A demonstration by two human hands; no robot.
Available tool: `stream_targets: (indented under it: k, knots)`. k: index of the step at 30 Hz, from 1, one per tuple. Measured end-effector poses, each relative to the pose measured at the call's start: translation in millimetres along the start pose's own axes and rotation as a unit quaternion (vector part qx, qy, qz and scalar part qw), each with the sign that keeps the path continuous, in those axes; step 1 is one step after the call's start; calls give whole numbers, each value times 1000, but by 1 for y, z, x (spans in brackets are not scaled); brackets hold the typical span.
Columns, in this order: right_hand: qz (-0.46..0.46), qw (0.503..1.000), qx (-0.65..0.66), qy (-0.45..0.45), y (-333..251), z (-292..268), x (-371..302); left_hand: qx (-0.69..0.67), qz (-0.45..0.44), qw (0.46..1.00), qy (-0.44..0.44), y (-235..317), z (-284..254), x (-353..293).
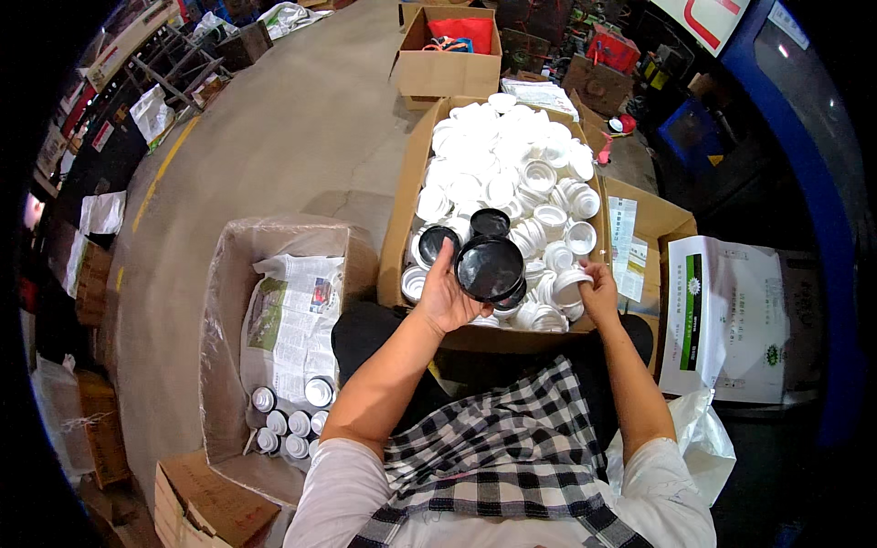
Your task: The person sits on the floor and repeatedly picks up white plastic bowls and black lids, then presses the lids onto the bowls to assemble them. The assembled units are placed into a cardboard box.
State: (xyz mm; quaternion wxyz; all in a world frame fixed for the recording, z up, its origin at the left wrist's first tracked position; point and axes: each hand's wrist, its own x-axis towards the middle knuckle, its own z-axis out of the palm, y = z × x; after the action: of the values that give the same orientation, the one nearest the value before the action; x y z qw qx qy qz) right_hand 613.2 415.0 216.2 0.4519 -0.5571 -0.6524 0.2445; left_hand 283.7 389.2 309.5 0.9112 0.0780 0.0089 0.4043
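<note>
My left hand (448, 297) is closed round a large round black plastic lid (491, 268), its thumb up along the side. Another black lid shows partly beneath it. Two smaller black lids, one (490, 221) beyond and one (435, 245) by my thumb, sit close by; whether they rest on the pile or in the hand I cannot tell. With the fingers of my right hand (599, 294) I pinch the edge of a white plastic cap (570, 287) at the near right of the pile. Many loose white caps (539, 175) fill the cardboard box (397, 265) before me.
At my left stands a cardboard box (224, 315) lined with newspaper (297, 320), holding several white caps with dark rims (299, 423). A white printed carton (731, 320) stands at the right. Farther off is a box (448, 73) with a red item inside.
</note>
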Motion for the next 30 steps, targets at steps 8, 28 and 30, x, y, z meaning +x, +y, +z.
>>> stream_targets:
  k: [8, 28, 30]
  knots:
    - [-52, 990, -59, 116, -166, 30, 7, 109, -4, 991, 74, -17, 8, 3]
    - [-132, 986, 10, -97, -202, 44, -26, 211, -5, 969, 128, -29, -4, 4]
    - [-132, 988, 11, -84, -202, 46, -26, 228, 0, 963, 143, -30, 0, 3]
